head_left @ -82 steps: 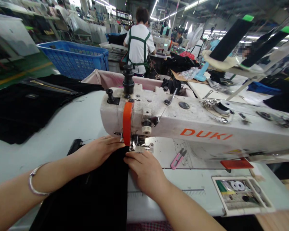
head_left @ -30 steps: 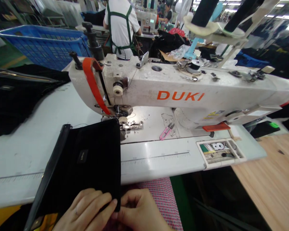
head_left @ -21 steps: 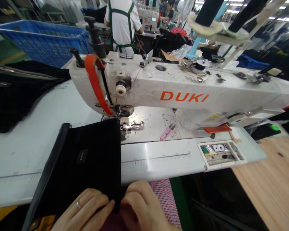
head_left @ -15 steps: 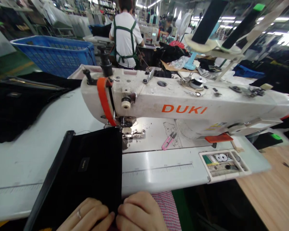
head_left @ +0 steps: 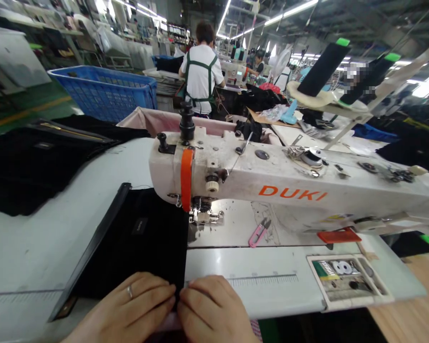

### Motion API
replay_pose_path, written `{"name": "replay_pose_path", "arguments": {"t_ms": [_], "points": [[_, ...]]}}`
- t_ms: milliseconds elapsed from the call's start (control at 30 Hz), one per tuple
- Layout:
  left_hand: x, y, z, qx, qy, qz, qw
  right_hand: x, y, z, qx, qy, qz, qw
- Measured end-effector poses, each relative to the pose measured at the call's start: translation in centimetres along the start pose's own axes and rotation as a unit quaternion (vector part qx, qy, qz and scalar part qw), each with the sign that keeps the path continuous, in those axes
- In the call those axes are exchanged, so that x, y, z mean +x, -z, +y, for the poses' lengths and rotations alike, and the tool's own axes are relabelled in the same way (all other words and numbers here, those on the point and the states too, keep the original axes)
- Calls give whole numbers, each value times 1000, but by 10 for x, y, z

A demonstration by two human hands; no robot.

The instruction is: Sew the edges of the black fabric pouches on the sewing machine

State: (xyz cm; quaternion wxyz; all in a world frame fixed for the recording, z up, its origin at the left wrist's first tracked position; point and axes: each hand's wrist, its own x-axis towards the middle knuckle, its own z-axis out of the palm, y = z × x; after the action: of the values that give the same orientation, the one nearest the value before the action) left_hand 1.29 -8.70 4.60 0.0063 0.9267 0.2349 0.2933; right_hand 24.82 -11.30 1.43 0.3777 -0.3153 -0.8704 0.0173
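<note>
A black fabric panel [head_left: 157, 243] with a small label [head_left: 139, 226] and a dark zipper strip [head_left: 103, 233] along its left side lies on the sewing machine table. Its far right corner reaches the presser foot [head_left: 204, 217] of the white sewing machine [head_left: 236, 176]. At the panel's near right edge, my left hand [head_left: 136, 305], with a ring on one finger, pinches the cloth. Close beside it, my right hand [head_left: 210, 307] grips the same edge, fingers curled. The fingertips of both hands nearly meet, and the cloth between them is mostly hidden.
Pink thread snips [head_left: 259, 233] lie on the machine bed. A tray with bobbins [head_left: 346, 281] is set into the table at right. More black fabric pieces [head_left: 32, 162] lie at left. Behind stand a blue basket [head_left: 103, 93] and a person in a white shirt [head_left: 200, 71].
The camera view has shifted, so the machine sits lower and further right. Both hands have moved forward with the near edge of the panel, over the table edge; both still grip it.
</note>
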Motion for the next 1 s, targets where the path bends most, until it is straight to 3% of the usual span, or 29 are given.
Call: {"name": "replay_pose_path", "arguments": {"t_ms": [133, 267, 467, 700, 1000], "points": [[9, 3, -15, 3, -19, -27, 999, 14, 4, 9, -1, 3, 35, 999], [6, -8, -25, 9, 33, -29, 999, 24, 10, 18, 28, -17, -3, 999], [17, -7, -53, 12, -8, -75, 997, 33, 11, 30, 11, -50, -57, 997], [27, -14, -81, 49, -6, -62, 997, 55, 14, 47, -52, -70, -174, 981], [40, -25, -115, 83, 56, -98, 990, 64, -2, 73, -92, -92, -170, 977]]}}
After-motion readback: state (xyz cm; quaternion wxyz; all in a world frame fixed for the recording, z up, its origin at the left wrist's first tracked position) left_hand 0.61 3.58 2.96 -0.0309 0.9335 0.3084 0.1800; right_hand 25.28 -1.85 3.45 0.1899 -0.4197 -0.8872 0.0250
